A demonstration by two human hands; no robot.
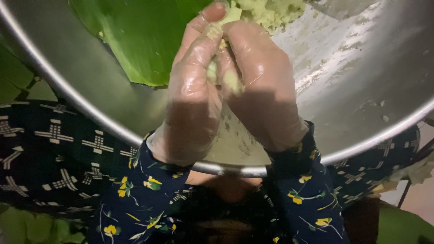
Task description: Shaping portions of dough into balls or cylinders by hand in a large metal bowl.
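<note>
both gloved hands, left hand (pixel 192 95) and right hand (pixel 260 86), press together around pale yellow-green dough lump (pixel 226 74) over wide steel bowl (pixel 90 77), shaping step; next calls for even squeezing

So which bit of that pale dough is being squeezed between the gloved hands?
The small lump pressed between both palms, not the larger heap lying farther off in the metal bowl.

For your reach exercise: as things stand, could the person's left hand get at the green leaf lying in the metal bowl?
Probably yes: the left hand sits beside the green leaf in the metal bowl with nothing between, though it is pressing dough against the right hand.
</note>
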